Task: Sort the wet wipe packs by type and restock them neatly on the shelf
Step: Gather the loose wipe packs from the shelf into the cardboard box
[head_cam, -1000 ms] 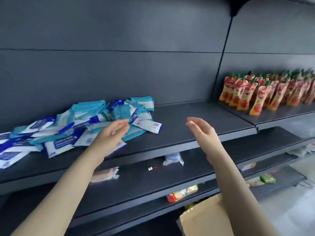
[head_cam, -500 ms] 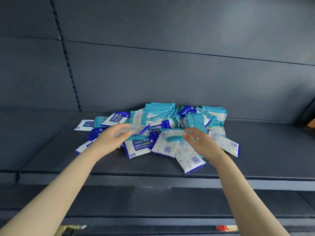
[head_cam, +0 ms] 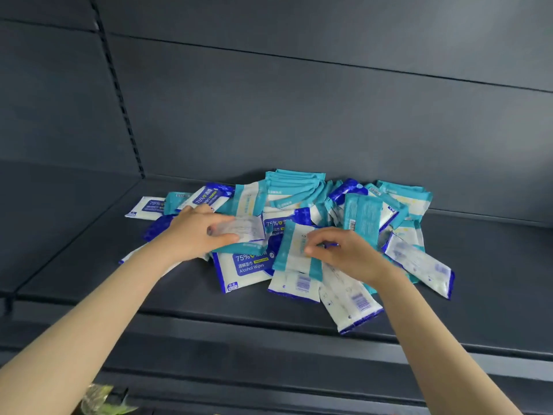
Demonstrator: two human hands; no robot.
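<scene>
Left hand (head_cam: 196, 232): fingers curled round the near edge of pack A (head_cam: 245, 232), a teal-trimmed pack lying pale side up on top of the heap; clamped on it
Right hand (head_cam: 347, 253): fingertips (head_cam: 311, 250) pinch pack B (head_cam: 294, 250), also teal-trimmed, tilted up off the packs below; clamped on it
Under the hands: a blue alcohol-wipe pack (head_cam: 244, 266) lies flat beneath both A and B, label readable; blue-edged packs (head_cam: 350, 301) lie face down by the right wrist
Heap (head_cam: 356, 205): blue and teal types mixed, overlapping at all angles, mid-shelf (head_cam: 74, 274); a rough teal stack (head_cam: 294, 182) sits at the back near the panel (head_cam: 299, 115)
Step in hand (judged): pulling the teal type out of the mix; sorting barely begun
Method: lift each pack clear before drawing it away, since film likely slides on film and dragging would pull neighbours along; grip by the sealed edge, not the soft middle
Method: bring A and B together, same face up, edges aligned, then set them on bare shelf to one side, well apart from the blue type
Risk: the front packs lie near the shelf lip; a careless sweep could tip them off
</scene>
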